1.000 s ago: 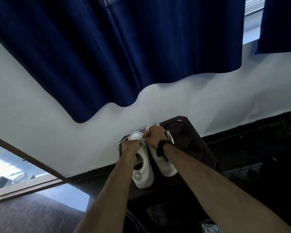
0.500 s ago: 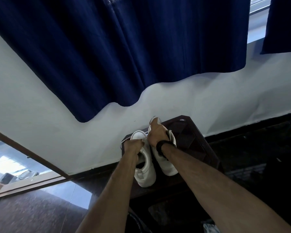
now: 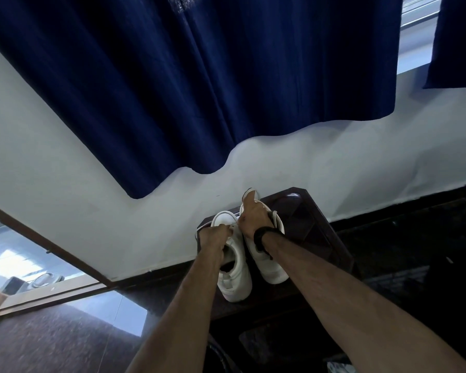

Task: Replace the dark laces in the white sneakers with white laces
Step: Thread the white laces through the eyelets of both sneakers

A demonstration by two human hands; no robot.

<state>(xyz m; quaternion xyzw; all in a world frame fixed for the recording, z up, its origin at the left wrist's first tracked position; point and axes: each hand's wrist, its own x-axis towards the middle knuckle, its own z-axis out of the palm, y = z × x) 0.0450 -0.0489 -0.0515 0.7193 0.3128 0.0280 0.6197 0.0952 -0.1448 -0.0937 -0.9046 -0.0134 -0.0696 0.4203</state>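
Head view: the only camera; it looks forward and down over both forearms at two white sneakers on a dark wooden bench against a pale wall.
Left sneaker (image 3: 233,275): lies with its long axis running from 6 o'clock (heel, nearer the person) to 12 o'clock (toe, toward the wall).
Right sneaker (image 3: 269,267): just beside it at 3 o'clock, same heading, touching or nearly touching along the inner side.
Left hand (image 3: 213,238): sits over the front of the left sneaker, fingers curled; its grip seems to pinch a white lace (image 3: 203,226) that loops out toward 9 o'clock, though the fingertips are too small to be sure.
Right hand (image 3: 254,218): over the front of the right sneaker, fingers curled on something pale that pokes out at 12 o'clock; whether that is lace or part of the shoe I cannot tell.
Wristband (image 3: 262,234): dark band on the right wrist.
Key relation: both hands work at the 12 o'clock end of the shoes; the eyelets run back toward 6 o'clock under the palms, each hand nearest its own shoe.
Step, as a judgement: lacing or tightening near the toe; no dark lace shows.
Bench (image 3: 315,227): dark, its far corner at 1 o'clock.
Curtain (image 3: 199,90): deep blue, hanging over the wall above.
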